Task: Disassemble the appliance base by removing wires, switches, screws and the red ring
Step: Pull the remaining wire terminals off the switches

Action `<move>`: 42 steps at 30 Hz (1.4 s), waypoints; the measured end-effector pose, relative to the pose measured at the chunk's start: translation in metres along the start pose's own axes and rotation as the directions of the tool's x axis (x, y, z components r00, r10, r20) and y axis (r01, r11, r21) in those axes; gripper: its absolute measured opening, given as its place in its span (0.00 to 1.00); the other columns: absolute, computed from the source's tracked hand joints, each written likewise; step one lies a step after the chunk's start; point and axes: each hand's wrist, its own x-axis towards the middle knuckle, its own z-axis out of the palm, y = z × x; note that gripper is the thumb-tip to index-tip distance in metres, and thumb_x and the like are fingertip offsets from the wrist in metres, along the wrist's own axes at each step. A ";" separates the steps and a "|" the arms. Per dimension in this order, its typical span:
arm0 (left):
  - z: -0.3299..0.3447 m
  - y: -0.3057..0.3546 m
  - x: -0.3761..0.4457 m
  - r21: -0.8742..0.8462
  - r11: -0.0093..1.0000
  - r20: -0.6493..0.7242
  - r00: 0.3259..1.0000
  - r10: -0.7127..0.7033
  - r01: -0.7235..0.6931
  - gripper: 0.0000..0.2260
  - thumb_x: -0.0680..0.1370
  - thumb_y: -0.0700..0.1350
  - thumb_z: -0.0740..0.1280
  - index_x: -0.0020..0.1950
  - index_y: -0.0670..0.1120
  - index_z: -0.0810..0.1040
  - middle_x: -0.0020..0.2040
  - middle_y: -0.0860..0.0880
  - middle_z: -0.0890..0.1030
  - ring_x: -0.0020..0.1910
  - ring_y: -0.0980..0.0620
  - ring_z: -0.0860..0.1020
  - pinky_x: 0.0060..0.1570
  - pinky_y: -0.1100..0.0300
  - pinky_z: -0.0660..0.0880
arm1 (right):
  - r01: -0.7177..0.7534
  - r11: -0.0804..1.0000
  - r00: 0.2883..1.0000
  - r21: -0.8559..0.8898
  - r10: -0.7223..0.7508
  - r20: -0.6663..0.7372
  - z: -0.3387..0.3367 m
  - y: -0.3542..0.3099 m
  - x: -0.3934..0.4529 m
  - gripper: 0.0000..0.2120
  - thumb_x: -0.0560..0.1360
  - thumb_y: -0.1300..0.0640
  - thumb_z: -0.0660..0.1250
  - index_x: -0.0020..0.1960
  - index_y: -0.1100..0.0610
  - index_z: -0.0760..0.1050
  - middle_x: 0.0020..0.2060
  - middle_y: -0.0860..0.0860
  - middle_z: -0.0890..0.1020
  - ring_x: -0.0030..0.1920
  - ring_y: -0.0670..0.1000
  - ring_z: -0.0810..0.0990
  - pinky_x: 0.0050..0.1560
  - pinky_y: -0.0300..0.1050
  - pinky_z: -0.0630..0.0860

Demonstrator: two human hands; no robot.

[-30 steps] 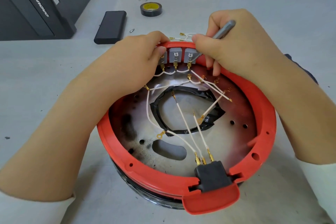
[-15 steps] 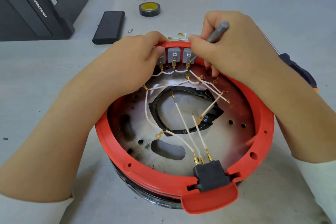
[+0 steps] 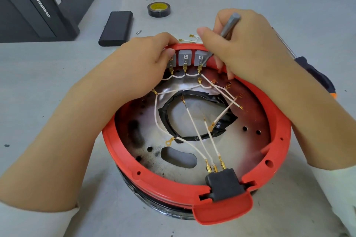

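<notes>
The round appliance base lies upside down, its red ring (image 3: 123, 161) around a scorched metal plate (image 3: 240, 146). Three grey switches (image 3: 185, 57) sit in the ring's far wall. White wires (image 3: 194, 131) with brass terminals run from them to a black connector block (image 3: 224, 184) at the near rim. My left hand (image 3: 142, 65) grips the far rim, its thumb on the leftmost switch. My right hand (image 3: 248, 50) holds a grey metal tool (image 3: 230, 24) whose tip sits beside the rightmost switch.
A roll of black tape (image 3: 159, 9), a black rectangular case (image 3: 116, 28) and a small loose screw (image 3: 138, 32) lie beyond the base. A screwdriver (image 3: 312, 71) rests on the table to the right. A black computer tower (image 3: 38, 4) stands at the far left.
My right hand has tilted the grey tool a little; both hands stay at the switches.
</notes>
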 end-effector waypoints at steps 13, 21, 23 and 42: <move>0.002 -0.002 0.000 0.019 1.000 -0.009 1.000 0.012 -0.012 0.13 0.82 0.49 0.53 0.65 0.53 0.70 0.37 0.55 0.71 0.42 0.48 0.72 0.38 0.57 0.62 | 0.268 0.919 0.963 -0.290 -0.246 0.111 0.002 -0.007 -0.011 0.16 0.81 0.43 0.55 0.40 0.52 0.61 0.25 0.47 0.67 0.29 0.47 0.69 0.30 0.40 0.62; 0.001 -0.001 0.000 0.004 1.000 -0.011 1.000 -0.001 0.001 0.14 0.82 0.49 0.53 0.66 0.53 0.70 0.45 0.53 0.74 0.45 0.50 0.72 0.41 0.58 0.63 | 0.071 0.997 0.992 -0.045 -0.065 0.109 0.002 -0.005 0.001 0.19 0.80 0.48 0.58 0.33 0.51 0.59 0.26 0.49 0.68 0.27 0.48 0.67 0.41 0.54 0.75; 0.001 -0.001 0.000 0.003 1.000 -0.011 1.000 -0.002 0.002 0.13 0.82 0.49 0.53 0.66 0.53 0.70 0.44 0.53 0.74 0.45 0.50 0.72 0.41 0.58 0.63 | 0.074 0.995 0.994 -0.061 -0.069 0.090 0.004 -0.004 0.000 0.19 0.80 0.47 0.58 0.33 0.52 0.59 0.27 0.49 0.69 0.29 0.48 0.68 0.40 0.52 0.73; 0.000 0.000 0.000 0.014 1.000 -0.006 1.000 -0.004 0.004 0.14 0.82 0.49 0.52 0.66 0.54 0.69 0.45 0.53 0.74 0.45 0.49 0.72 0.41 0.58 0.63 | -0.055 0.998 0.997 0.010 0.054 0.047 0.004 -0.001 0.012 0.18 0.78 0.51 0.60 0.32 0.56 0.65 0.24 0.54 0.77 0.29 0.55 0.77 0.39 0.44 0.73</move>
